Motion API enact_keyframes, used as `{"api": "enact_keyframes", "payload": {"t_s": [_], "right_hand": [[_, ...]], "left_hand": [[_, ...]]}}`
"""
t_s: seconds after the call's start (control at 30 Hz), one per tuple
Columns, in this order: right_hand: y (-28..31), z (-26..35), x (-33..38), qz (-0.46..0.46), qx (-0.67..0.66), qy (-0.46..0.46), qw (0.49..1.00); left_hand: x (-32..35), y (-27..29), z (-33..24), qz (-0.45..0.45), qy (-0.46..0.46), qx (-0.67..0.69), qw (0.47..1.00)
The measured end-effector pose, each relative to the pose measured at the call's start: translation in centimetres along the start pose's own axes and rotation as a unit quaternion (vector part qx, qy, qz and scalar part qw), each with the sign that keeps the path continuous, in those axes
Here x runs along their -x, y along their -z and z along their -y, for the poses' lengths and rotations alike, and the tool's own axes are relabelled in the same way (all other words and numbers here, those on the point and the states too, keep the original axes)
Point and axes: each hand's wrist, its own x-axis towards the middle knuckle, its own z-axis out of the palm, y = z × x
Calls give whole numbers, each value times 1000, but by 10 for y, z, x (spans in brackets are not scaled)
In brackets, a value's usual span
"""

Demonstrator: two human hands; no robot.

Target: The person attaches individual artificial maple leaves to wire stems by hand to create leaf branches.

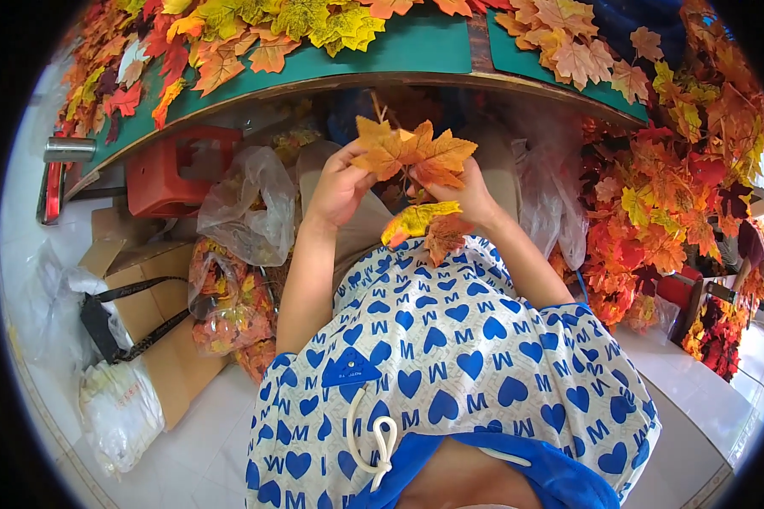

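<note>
Above my lap, my left hand [339, 188] pinches the edge of an orange artificial maple leaf [384, 148]. My right hand [475, 195] is closed around the other side of the bunch, by a second orange leaf [440, 155]; its fingertips are partly hidden behind that leaf. A thin brown stem [379, 107] sticks up from the bunch toward the table edge. Below it hang a yellow leaf [416, 221] with reddish edges and a rust-orange leaf [446, 237], close to the patterned shirt. These all look like parts of one maple leaf spray.
Ahead is a green-topped table [416, 47] with heaps of maple leaves [314, 21]. Leaf garlands [645, 220] hang thickly at right. At left are a red plastic stool [157, 182], a clear bag [250, 208], bagged leaves [229, 305] and a cardboard box [174, 365].
</note>
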Motion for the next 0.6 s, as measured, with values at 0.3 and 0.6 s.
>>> {"api": "enact_keyframes", "payload": {"t_s": [0.3,0.6], "right_hand": [[0,21,5,34,372,332,866],[-1,25,-4,58,541,452,707]], "left_hand": [[-1,-19,-18,79,-43,99,991],[-4,-16,-23,-18,-66,28,997]]}}
